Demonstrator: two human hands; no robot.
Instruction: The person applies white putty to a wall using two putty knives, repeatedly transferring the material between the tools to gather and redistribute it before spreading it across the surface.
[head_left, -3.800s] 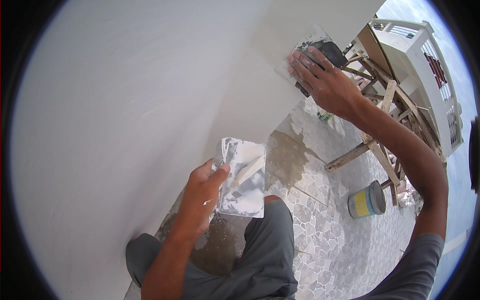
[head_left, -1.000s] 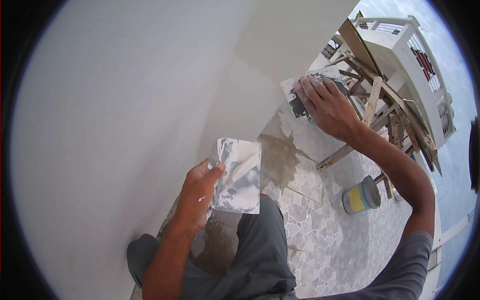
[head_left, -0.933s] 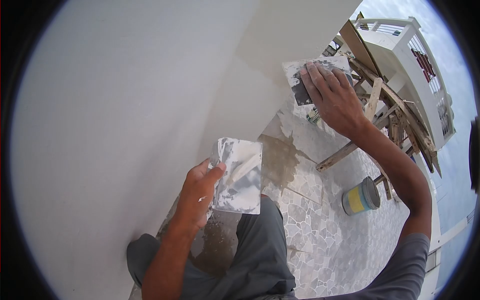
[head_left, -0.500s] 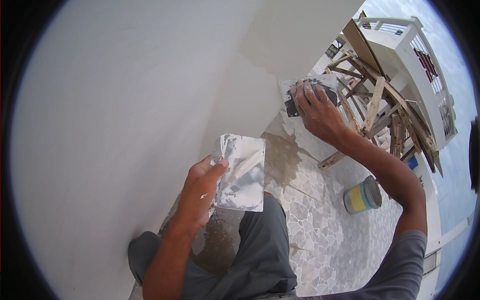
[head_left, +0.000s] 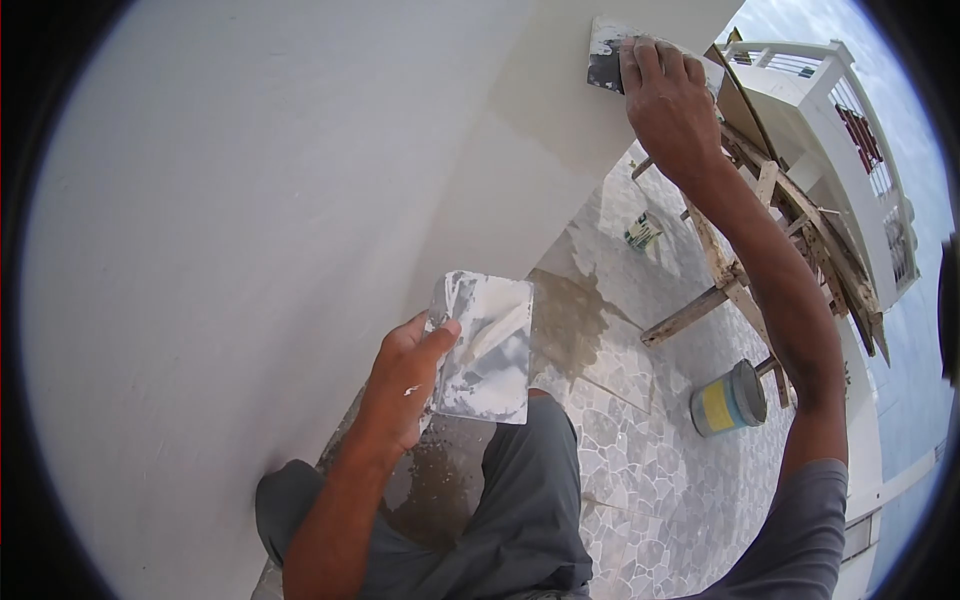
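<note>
My left hand (head_left: 405, 375) grips a flat rectangular plastering blade (head_left: 485, 350), its face smeared with white putty and a thick streak of it across the middle. Higher up, near the wall's right edge, my right hand (head_left: 675, 100) is closed over a second putty-coated plastering blade (head_left: 607, 62), fingers spread along its top face. That blade lies against the pale wall (head_left: 300, 180), overlapping its edge in this view. A damp-looking darker patch (head_left: 540, 110) of coating shows on the wall just left of it.
A grey bucket with a yellow label (head_left: 722, 402) stands on the stone-patterned floor (head_left: 630, 490). Beyond it leans a wooden trestle (head_left: 690, 315) of rough timber. A small printed container (head_left: 643, 231) sits near the wall. Wet stains (head_left: 570, 315) mark the floor.
My right hand has moved up and slightly right with its blade, from the wall's lower edge to higher on it. The left hand and its blade have barely shifted.
</note>
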